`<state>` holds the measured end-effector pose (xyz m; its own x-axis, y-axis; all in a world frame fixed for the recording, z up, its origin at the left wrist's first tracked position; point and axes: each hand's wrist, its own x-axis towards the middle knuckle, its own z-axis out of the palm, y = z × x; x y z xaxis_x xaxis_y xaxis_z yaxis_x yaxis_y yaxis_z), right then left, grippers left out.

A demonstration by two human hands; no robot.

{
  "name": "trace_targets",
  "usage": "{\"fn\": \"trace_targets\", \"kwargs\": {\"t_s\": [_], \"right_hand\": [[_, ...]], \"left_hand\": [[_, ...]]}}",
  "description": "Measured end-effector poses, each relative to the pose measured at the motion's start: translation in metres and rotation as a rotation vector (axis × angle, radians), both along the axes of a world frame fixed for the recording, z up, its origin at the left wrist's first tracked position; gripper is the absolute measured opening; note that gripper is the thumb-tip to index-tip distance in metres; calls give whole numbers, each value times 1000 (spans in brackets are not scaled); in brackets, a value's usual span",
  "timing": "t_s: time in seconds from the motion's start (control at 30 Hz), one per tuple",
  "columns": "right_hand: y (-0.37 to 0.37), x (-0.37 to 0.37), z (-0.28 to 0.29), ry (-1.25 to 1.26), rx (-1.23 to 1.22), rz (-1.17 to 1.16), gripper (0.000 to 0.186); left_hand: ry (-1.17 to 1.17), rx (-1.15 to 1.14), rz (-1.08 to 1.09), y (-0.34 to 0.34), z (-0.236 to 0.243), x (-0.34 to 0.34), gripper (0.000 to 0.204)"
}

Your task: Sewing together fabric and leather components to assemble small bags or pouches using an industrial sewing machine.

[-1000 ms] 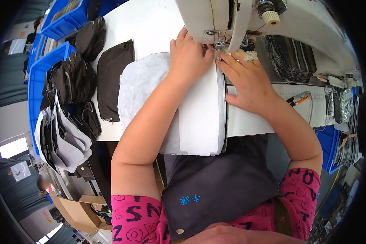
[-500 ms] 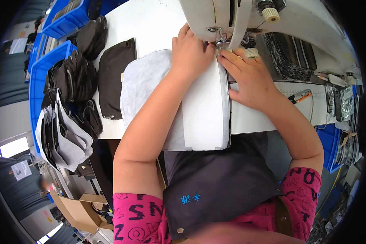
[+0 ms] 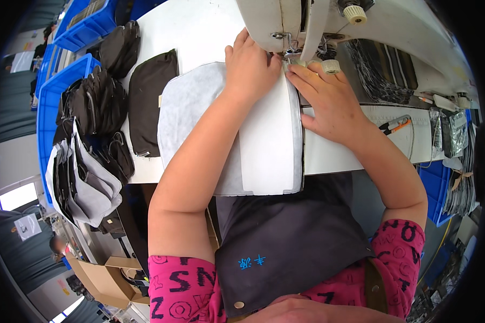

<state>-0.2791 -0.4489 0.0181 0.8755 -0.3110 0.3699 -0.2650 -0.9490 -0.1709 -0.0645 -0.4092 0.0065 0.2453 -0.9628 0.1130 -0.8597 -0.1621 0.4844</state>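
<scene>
Under the needle and presser foot of a white sewing machine (image 3: 267,19) lies a light grey fabric panel (image 3: 191,110) with a wide white strip (image 3: 265,145) along its right side. A dark layer shows beneath its right edge. My left hand (image 3: 251,67) rests flat on the panel, left of the needle, fingers pointing away and thumb near the presser foot (image 3: 291,54). On the right, my right hand (image 3: 328,99) lies with its fingers stretched to the panel's edge beside the foot, thumb apart. Part of its fingertips hides behind the machine's knob.
A dark fabric piece (image 3: 153,102) lies left of the panel. Blue bins (image 3: 48,99) with dark and grey pieces stand further left. Striped fabric pieces (image 3: 385,70) are stacked behind my right hand. Orange-handled thread snips (image 3: 397,126) and plastic packets (image 3: 452,134) lie at right.
The panel has slid slightly away from me, toward the needle, its near edge now a little farther off. Both hands keep nearly the same place on it.
</scene>
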Motion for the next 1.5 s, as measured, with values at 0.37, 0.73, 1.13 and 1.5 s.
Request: {"fn": "trace_targets", "kwargs": {"t_s": [0.37,0.73,1.13,1.5], "right_hand": [[8,-13,3,-26,86,203,67],[-4,-7,-7,-228,22,-22,27],[40,-35,3,38,-15,161,43],[115,-76,-31,-336,-45,178,19]], "left_hand": [[74,85,-345,153,65,-59,103],[160,-228,-163,178,81,-57,66],[39,-149,-278,174,84,-71,54],[-143,-94,-260,188,36,-102,66]]}}
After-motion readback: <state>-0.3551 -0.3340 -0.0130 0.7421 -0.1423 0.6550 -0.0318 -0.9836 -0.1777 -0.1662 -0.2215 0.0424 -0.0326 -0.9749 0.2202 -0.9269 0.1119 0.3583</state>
